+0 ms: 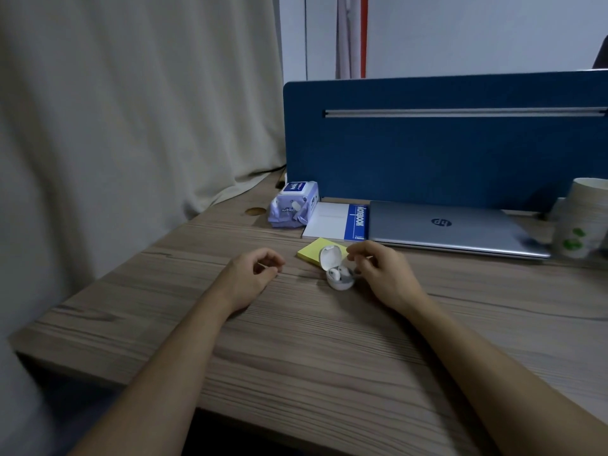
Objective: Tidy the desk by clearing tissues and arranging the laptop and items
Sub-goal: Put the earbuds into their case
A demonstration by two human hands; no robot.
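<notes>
Left hand [255, 271] rests on the wooden desk [296, 340], fingers loosely curled, holding nothing. Wipes pack [293, 205], notebook [335, 222] and closed laptop [450, 227] line the blue divider [444, 143], laptop's long axis along it. Right hand [378, 268], fingers curled, beside open earbud case [337, 269]; whether it pinches anything is unclear.

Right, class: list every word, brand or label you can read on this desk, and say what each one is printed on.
"hp": logo on the lid of the closed silver laptop, seen upside down.
"NOTEBOOK": along the blue spine strip of the white notebook.
Wet wipes pack: blue label with print, too blurred to read.
Paper cup: green marks only, no words legible.
</notes>
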